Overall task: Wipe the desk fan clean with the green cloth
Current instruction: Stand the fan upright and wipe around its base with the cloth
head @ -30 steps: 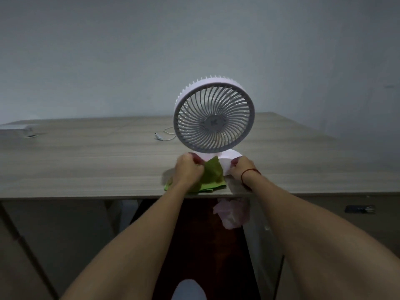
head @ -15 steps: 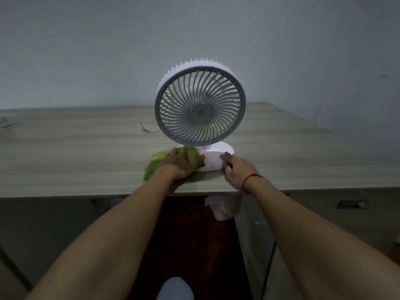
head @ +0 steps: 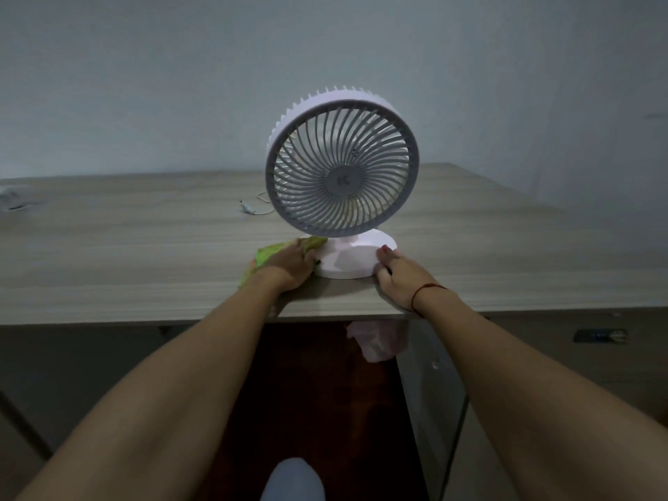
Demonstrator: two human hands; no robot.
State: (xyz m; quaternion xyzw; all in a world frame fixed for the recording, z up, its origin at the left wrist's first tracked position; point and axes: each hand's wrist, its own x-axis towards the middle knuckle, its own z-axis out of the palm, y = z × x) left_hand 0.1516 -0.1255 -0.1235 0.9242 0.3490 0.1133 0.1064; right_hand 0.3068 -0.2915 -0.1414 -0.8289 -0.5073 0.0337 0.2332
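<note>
A white desk fan point(head: 342, 168) with a round grey grille stands upright on its round white base point(head: 356, 258), near the front edge of the wooden desk point(head: 144, 254). The green cloth point(head: 267, 253) lies crumpled on the desk at the left side of the base. My left hand point(head: 289, 267) presses down on the cloth, palm flat, fingers against the base's left edge. My right hand point(head: 399, 278) rests on the desk with its fingertips touching the base's right rim; a red string circles the wrist.
A thin white cable with a plug point(head: 249, 208) lies on the desk behind the fan, to its left. A pale object point(head: 14, 198) sits at the far left edge. A pink bag point(head: 376, 339) hangs under the desk front. A wall rises behind the desk.
The cloth and my left hand moved from the front of the base to its left side, flat on the desk. My right hand slid to the base's right rim.
</note>
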